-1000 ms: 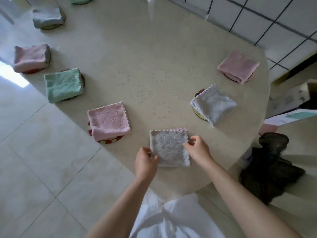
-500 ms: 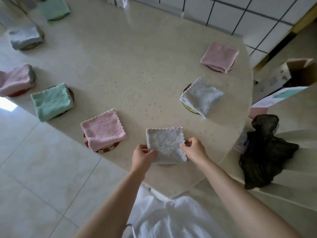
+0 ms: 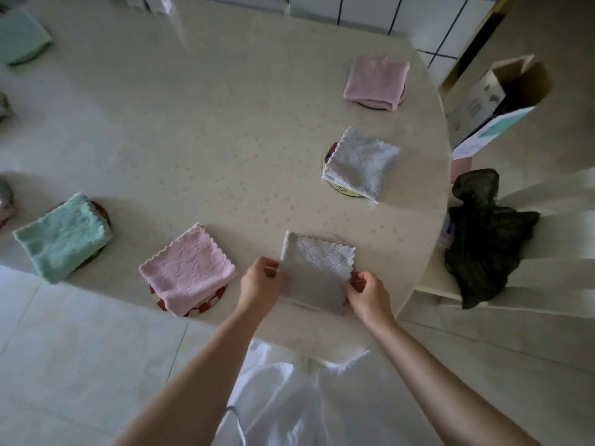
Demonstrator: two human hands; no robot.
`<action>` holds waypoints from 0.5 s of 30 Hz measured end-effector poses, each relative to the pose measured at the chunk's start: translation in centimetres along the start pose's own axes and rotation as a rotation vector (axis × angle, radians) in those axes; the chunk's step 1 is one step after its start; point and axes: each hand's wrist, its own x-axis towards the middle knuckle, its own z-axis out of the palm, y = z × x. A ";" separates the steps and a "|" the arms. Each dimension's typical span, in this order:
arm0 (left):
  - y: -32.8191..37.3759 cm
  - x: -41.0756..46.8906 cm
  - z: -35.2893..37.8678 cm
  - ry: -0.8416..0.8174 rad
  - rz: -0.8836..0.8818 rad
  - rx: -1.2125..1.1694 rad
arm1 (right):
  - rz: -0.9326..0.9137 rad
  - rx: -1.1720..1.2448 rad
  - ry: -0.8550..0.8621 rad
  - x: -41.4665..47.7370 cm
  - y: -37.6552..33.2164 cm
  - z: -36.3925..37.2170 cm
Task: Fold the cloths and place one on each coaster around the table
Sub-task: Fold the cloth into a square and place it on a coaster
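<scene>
Head view, nearest first: left hand [image 3: 261,282] and right hand [image 3: 365,291] both pinch the near corners of the grey cloth [image 3: 317,271], fingers clenched on its side edges. Change vs a second ago: then the cloth lay flat and square over the near coaster; now its near edge looks lifted off the table [image 3: 193,130] and the piece sits skewed, far scalloped edge down on the top. A thin arc of the near coaster [image 3: 338,238] peeks out just past that far edge. Judgement: placement here is being redone or straightened, not finished; the cloth is folded already, so what's left is to lay it back centred and let go.

Further out, to the left, pink cloth [image 3: 187,269] rests on a red-and-white coaster [image 3: 206,306], overhanging it. Beyond that, green cloth [image 3: 62,236] covers a dark coaster [image 3: 102,214]. To the right, a pale grey cloth [image 3: 362,164] lies on a yellow-rimmed coaster [image 3: 346,189], off-centre. Farther, another pink cloth [image 3: 376,82] on its coaster. Far left corner, a second green cloth [image 3: 21,35]. All of these unchanged in how they sit on their coasters.

Judgement: round nearly done, this spot looks like the last in sight.
</scene>
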 end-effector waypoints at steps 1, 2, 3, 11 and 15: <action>-0.1 0.2 -0.4 -0.031 0.020 0.041 | 0.008 0.000 0.022 -0.1 -0.1 0.2; -0.2 0.3 -0.8 -0.063 0.045 0.084 | 0.017 -0.001 0.044 -0.3 -0.1 0.4; -0.3 0.5 -1.0 -0.090 0.073 0.129 | 0.032 -0.003 0.064 -0.4 -0.3 0.5; -0.3 1.6 -2.5 -0.204 0.222 0.292 | 0.048 -0.064 0.234 -1.7 -1.3 2.1; -0.9 1.8 -3.6 -0.220 0.235 0.326 | 0.016 -0.168 0.291 -2.4 -1.8 2.6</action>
